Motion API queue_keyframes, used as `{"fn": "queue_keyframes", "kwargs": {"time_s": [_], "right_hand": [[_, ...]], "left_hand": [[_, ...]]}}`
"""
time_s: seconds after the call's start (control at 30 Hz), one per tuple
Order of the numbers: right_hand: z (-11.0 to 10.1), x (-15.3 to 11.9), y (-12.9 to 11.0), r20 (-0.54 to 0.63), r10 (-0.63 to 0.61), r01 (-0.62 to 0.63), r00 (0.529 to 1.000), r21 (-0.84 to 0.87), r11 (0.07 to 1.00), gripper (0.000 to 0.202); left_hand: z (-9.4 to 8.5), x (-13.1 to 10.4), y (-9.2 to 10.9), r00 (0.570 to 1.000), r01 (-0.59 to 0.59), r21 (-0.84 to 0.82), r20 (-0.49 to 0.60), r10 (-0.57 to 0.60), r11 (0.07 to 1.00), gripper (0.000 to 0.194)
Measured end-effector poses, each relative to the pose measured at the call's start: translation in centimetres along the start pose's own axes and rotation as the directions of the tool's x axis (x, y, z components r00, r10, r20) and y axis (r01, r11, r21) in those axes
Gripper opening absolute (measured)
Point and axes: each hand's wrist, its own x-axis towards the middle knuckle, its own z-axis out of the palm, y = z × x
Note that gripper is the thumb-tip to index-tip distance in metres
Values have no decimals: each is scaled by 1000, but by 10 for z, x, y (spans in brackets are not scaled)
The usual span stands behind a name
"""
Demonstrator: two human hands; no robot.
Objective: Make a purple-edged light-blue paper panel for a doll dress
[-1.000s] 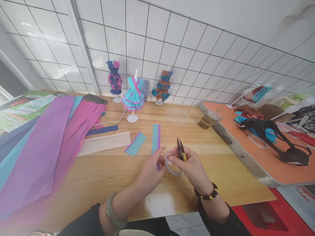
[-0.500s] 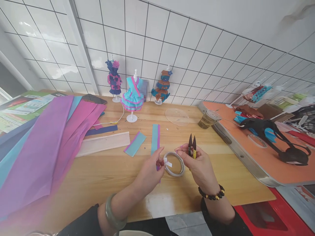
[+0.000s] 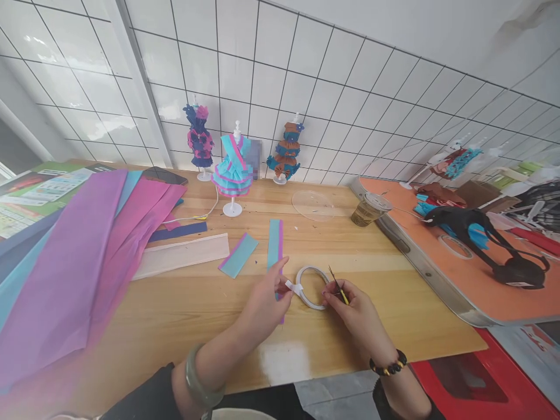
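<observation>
A wooden table [image 3: 376, 262] carries, outward from its middle, a long teal strip [image 3: 274, 236] at twelve; short teal strip [image 3: 238, 255], white strip [image 3: 181, 256] and paper sheets [image 3: 72, 262] toward nine; blue strip [image 3: 179, 231] at ten; two dress stands [image 3: 232, 209] at eleven, a third [image 3: 286, 151] at twelve; clear disc [image 3: 312, 205] at one; cup [image 3: 366, 212] at two.

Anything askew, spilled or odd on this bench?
No spill or damage stands out. One oddity: the grey patch beside the turquoise dress looks pixelated, so I can't tell what it is. Minor: a tiny white scrap lies loose on the wooden table.
</observation>
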Motion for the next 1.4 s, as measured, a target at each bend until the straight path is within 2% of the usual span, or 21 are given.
{"fn": "queue_keyframes", "kwargs": {"time_s": [0.17, 0.3, 0.43, 0.57, 0.73, 0.83, 0.93, 1.07, 1.2, 1.27, 1.4], "right_hand": [[-12, 4, 9, 39, -34, 41, 999, -194, 980, 17], [-17, 4, 12, 93, 1, 18, 996, -202, 979, 21], [-23, 4, 17, 91, 25, -5, 996, -221, 975, 20], [-36, 7, 29, -15, 57, -59, 998, -239, 969, 19], [-64, 12, 44, -179, 97, -133, 979, -200, 971, 24], [-80, 14, 47, -264, 124, -171, 957, -164, 972, 33], [-87, 15, 43, -292, 154, -193, 944, -110, 975, 41], [-74, 16, 26, -211, 169, -181, 963, -35, 983, 44], [-41, 12, -2, -26, 125, -120, 992, 140, 983, 41], [-22, 8, -16, 68, 111, -123, 992, 213, 969, 38], [11, 0, -36, 251, 70, -131, 965, 235, 963, 31]], "left_hand": [[0, 0, -1, 1000, 17, -19, 15, -17, 1000, 60], [0, 0, -6, 1000, 9, 32, 6, -9, 999, 60], [-1, -1, -9, 1000, -27, 126, 1, 27, 992, 59], [-4, -1, -8, 999, -36, 186, -23, 41, 982, 59], [-6, -1, -8, 992, -93, 213, -61, 108, 973, 58], [-4, -2, -9, 985, -123, 242, -85, 148, 962, 55], [-3, -2, -8, 983, -128, 263, -98, 158, 956, 52], [-3, -4, -6, 985, -120, 270, -89, 149, 955, 50], [-5, -6, -3, 987, -127, 297, -57, 150, 947, 41], [-5, -6, 0, 982, -169, 318, -29, 188, 933, 31], [-6, -6, 6, 965, -255, 315, 26, 261, 914, 23]]}}
